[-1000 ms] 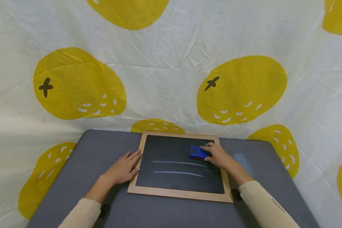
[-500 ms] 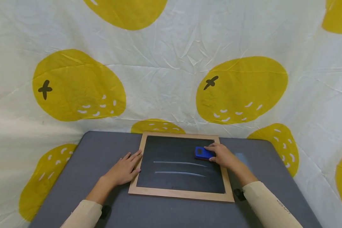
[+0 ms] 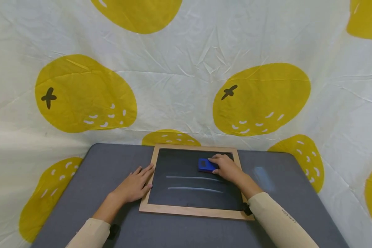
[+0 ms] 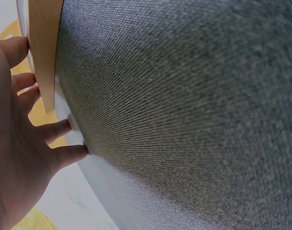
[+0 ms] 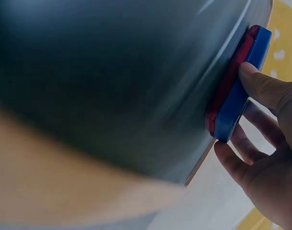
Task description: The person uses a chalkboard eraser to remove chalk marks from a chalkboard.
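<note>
Chalkboard (image 3: 186, 199) in a wooden frame (image 3: 198, 211) lies flat on a grey table (image 3: 179, 234). The left hand (image 3: 133, 186) — fingers spread, grip released — touches the frame's left side. The right hand (image 3: 227, 167) grasps a blue eraser (image 3: 205, 165) between thumb and fingers, red side down, just beyond two thin chalk lines (image 3: 189, 187).

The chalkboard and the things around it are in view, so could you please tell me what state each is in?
Chalkboard: flat on the table
Chalk lines: two, clearly visible
Eraser: held, red side toward the chalkboard
Right grip: holding the eraser
Left grip: fingers extended, touching the chalkboard's left side
Table: pale smudge at right
Backdrop cloth: creased
</note>
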A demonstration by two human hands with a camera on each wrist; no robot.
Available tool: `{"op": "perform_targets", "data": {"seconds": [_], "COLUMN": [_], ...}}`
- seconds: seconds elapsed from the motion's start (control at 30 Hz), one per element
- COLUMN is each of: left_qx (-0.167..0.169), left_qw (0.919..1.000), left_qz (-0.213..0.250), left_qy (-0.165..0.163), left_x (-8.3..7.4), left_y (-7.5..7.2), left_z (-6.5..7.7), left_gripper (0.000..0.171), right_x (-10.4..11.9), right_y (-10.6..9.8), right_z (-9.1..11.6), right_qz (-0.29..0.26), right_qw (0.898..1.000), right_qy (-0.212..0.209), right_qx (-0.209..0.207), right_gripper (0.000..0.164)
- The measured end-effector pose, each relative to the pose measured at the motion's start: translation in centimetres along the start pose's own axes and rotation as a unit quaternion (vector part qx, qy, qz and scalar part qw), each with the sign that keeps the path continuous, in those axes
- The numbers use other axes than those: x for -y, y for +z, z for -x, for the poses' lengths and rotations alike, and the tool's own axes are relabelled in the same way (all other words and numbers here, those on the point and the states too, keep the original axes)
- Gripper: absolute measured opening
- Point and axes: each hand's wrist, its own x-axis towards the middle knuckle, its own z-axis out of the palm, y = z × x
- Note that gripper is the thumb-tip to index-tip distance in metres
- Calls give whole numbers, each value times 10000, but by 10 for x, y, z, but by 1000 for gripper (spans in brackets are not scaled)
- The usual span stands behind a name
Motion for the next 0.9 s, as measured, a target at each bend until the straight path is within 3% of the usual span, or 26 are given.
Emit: {"op": "perform_targets", "data": {"seconds": [0.47, 0.9], "left_qx": [80, 121], "left_qw": [9999, 9996], "left_qz": [-66, -217], "left_qy": [-134, -127], "left_x": [0, 0], "left_y": [2, 2], "left_z": [0, -3], "left_gripper": [66, 67], "right_x": [77, 123], "right_y": [15, 31], "right_z": [-55, -95], "right_qz": [441, 1066], "right_qw": [9966, 9923], "right_qy": [-683, -588], "right_qx": [136, 214], "right_gripper": [56, 59]}}
